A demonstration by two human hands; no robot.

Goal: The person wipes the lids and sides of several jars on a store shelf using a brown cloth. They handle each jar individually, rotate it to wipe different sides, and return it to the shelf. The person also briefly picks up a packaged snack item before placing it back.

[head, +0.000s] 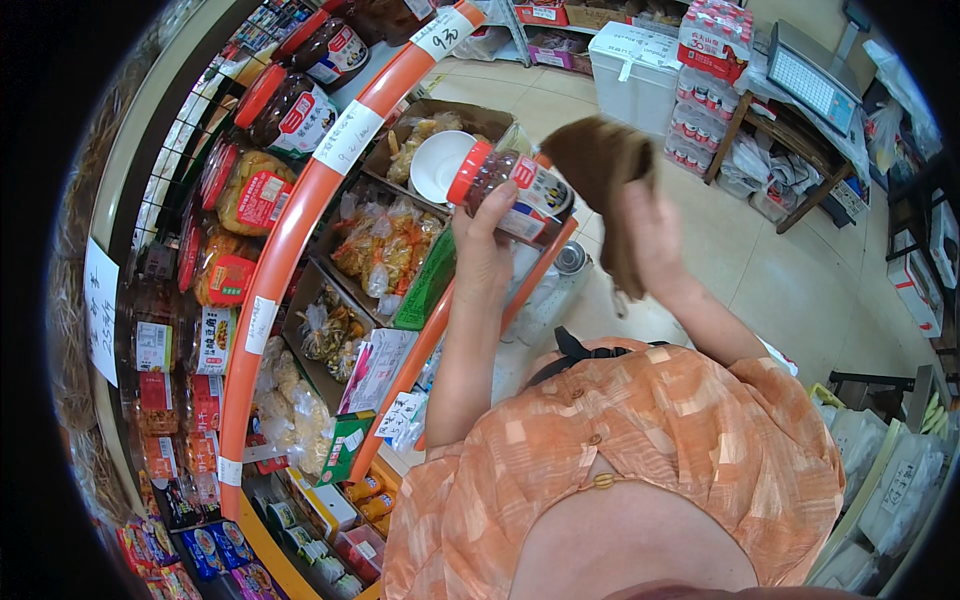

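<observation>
My left hand [487, 232] grips a plastic jar [525, 196] with a red screw lid, dark contents and a printed label; the jar lies tilted, its lid towards the left. To the right of it, my right hand [654, 232] holds a brown cloth [611, 180], which is blurred and hangs folded against the palm and fingers. The cloth is close to the jar's base. A white round bowl or lid [441, 165] is just behind the jar's lid, over a cardboard box of bagged food.
Shelves with an orange front rail [289, 225] curve along the left, holding similar red-lidded jars [289, 112]. Below the jar stand cardboard boxes of bagged food [386, 240]. A white foam box [634, 75], stacked bottle packs [705, 97] and a table with a scale [814, 82] are farther back.
</observation>
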